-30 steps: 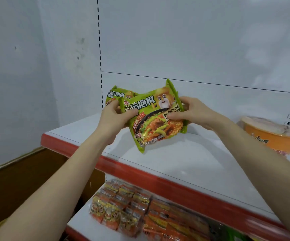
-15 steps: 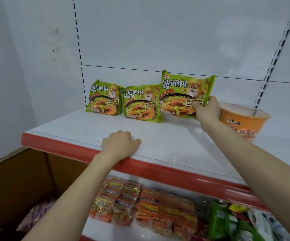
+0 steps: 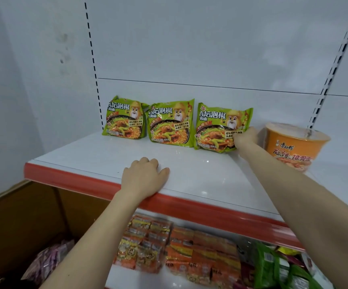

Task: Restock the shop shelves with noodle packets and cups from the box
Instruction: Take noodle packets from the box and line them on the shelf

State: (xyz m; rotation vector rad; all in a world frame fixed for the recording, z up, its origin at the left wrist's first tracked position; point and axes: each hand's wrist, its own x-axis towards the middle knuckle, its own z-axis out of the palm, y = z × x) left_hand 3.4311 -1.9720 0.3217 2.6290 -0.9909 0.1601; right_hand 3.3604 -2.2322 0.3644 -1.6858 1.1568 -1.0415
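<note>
A white metal shelf point(image 3: 89, 155) with a red plastic strip point(image 3: 68, 177) along its front edge carries three green plastic noodle packets in a row at its back. The left green packet point(image 3: 125, 118), the middle green packet point(image 3: 170, 124) and the right green packet point(image 3: 217, 128) each stand on a long edge. They lean against the white back panel point(image 3: 189, 49) behind the shelf. Their long axes run along the shelf from side to side, and their printed faces turn toward the shelf's front, lettering upright. The left and middle packets touch at their upper corners. The top edge of the right green packet dips a little toward the shelf's right end.

The right hand point(image 3: 245, 137) reaches over the shelf and grasps the right green packet at its lower right corner, fingers curled on it; the thumb is hidden. A round orange noodle cup point(image 3: 294, 149) with a clear film lid stands upright on the shelf just right of that hand.

The left hand point(image 3: 146, 178) rests knuckles up on the shelf's front edge, fingers loosely bent and holding nothing.

Below the shelf, a lower board holds flat orange snack packets point(image 3: 179, 247) and, further right, green bags point(image 3: 273, 270). A brown cardboard box point(image 3: 22, 215) sits below the shelf's left end, with purple packets point(image 3: 48, 261) inside.
</note>
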